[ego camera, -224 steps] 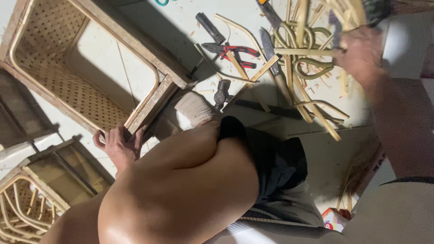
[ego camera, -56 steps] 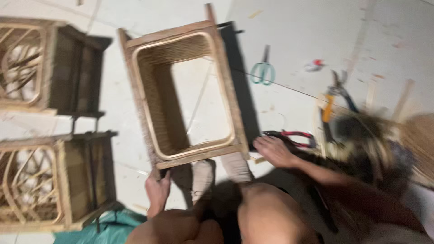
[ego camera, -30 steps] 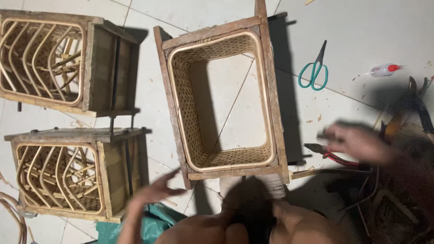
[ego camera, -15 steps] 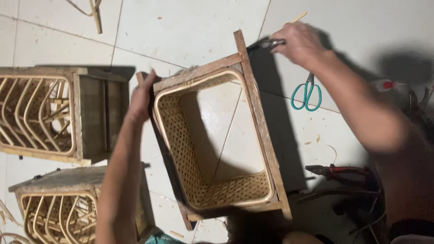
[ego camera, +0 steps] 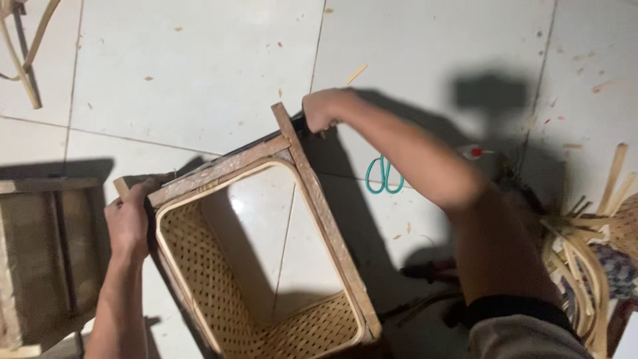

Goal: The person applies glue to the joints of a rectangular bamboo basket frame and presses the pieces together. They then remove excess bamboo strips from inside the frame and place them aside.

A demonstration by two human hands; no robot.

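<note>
A bottomless rectangular frame (ego camera: pixel 325 219) of wood with woven cane inner walls stands on the tiled floor, its opening facing up. My left hand (ego camera: pixel 127 223) grips its far left corner. My right hand (ego camera: pixel 320 110) is closed around the far right corner post, beside a dark edge of the frame. Through the opening I see the white floor tiles. The near end of the frame runs out of view at the bottom.
Teal-handled scissors (ego camera: pixel 383 175) lie on the floor right of the frame, half behind my right arm. A second wooden frame (ego camera: pixel 46 246) stands at the left. Cane strips (ego camera: pixel 585 259) pile at the right; more strips (ego camera: pixel 26 46) lie top left. Red-handled pliers (ego camera: pixel 435 269) rest below my arm.
The view has dropped closer and the frame has shifted toward me. Both hands went from reaching for the far corners to gripping them. Earlier, my right hand was over by the pliers.
</note>
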